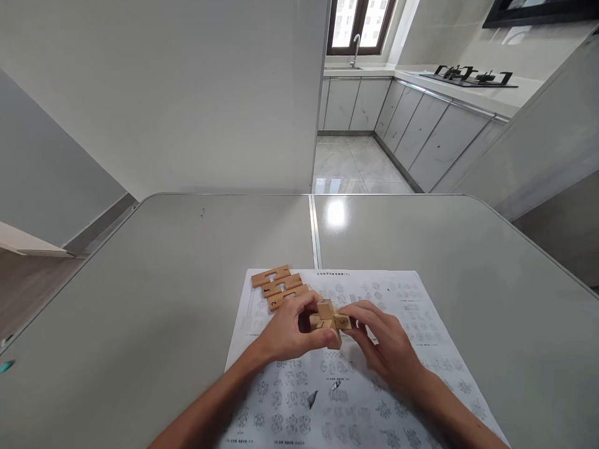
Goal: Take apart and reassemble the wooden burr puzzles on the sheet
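Note:
Over the printed sheet [374, 386], my left hand [290, 330] is closed around a small cluster of interlocked wooden puzzle pieces [326, 318], with its thumb along the near side. The fingertips of my right hand [386, 340] pinch the cluster's right end, where a dark mark shows on the wood. Beyond my left hand lie several flat, notched wooden pieces side by side: one marked 1 [270, 275], one marked 3 [281, 285] and one marked 2 [281, 299]. My left fingers partly hide the cluster and the nearest loose piece.
The sheet with rows of small diagrams lies on a grey table [187, 280] with a metal seam [314, 231]. Two small grey scraps [312, 399] rest on the paper. A teal object [6, 366] is at the far left. Kitchen counters stand beyond a wall [210, 93].

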Motion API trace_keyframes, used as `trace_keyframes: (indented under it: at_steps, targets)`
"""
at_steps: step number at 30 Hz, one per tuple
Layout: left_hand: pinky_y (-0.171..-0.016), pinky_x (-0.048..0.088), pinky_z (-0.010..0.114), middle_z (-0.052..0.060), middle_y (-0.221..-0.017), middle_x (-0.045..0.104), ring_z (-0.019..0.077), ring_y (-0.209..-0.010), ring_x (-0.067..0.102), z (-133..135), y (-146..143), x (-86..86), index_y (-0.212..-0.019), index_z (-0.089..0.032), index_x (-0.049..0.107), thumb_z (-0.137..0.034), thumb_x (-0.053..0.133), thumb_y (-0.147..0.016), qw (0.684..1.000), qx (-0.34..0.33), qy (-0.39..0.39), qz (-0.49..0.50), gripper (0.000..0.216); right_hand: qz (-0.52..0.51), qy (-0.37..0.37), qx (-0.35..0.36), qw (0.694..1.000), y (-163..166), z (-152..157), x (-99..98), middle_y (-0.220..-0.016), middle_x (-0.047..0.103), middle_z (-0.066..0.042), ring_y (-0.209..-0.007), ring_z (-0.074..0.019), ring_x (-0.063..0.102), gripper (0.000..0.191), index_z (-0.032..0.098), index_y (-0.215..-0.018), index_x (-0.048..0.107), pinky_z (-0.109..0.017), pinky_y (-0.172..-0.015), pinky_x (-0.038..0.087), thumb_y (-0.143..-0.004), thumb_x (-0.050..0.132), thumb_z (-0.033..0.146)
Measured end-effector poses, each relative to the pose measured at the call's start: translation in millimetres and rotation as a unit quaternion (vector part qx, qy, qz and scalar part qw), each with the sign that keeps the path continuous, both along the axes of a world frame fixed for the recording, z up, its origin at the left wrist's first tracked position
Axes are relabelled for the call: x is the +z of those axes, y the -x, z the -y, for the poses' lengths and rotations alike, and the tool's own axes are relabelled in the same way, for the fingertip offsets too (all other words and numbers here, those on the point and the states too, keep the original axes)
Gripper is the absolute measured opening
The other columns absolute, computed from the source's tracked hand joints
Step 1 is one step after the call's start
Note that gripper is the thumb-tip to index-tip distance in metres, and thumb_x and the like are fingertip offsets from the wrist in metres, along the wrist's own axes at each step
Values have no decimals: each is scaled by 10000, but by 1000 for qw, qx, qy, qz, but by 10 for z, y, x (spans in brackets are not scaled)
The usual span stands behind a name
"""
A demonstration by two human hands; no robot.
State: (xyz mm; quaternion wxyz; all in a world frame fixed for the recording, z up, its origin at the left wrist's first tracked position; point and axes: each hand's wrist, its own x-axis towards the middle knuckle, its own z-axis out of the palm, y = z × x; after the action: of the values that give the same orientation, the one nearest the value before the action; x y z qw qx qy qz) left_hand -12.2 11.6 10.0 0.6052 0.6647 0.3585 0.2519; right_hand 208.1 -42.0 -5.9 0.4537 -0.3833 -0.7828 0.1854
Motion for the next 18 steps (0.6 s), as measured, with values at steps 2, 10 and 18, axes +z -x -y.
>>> trace_keyframes:
  at_steps: [2,10,18]
  targets:
    - [-612,310,276,-33,-736,467,127,-660,398,-10,3,-2,-836,-194,539,-724,715,-787,1000,-13,-13,-4,561,1,-8,2,1000,2,3,4,-1040,728,-67,-808,-174,686,310,241,-1316,585,-281,-668,573,-1052,531,86]
    - [-623,300,282,-28,-734,457,138,-667,392,-33,10,27,-815,-198,530,-799,658,-788,999,-39,-21,-15,615,8,13,6,1000,-5,24,-5,-1087,739,-72,-890,-210,728,375,283,-1367,584,-323,-727,609,-1049,540,90]
    - [-618,308,275,-24,-742,466,138,-672,394,-34,12,28,-833,-195,543,-841,645,-773,999,-36,-20,-17,656,9,21,5,1000,-11,15,-7,-1099,699,-76,-827,-197,673,348,282,-1353,577,-325,-663,581,-1049,545,116]
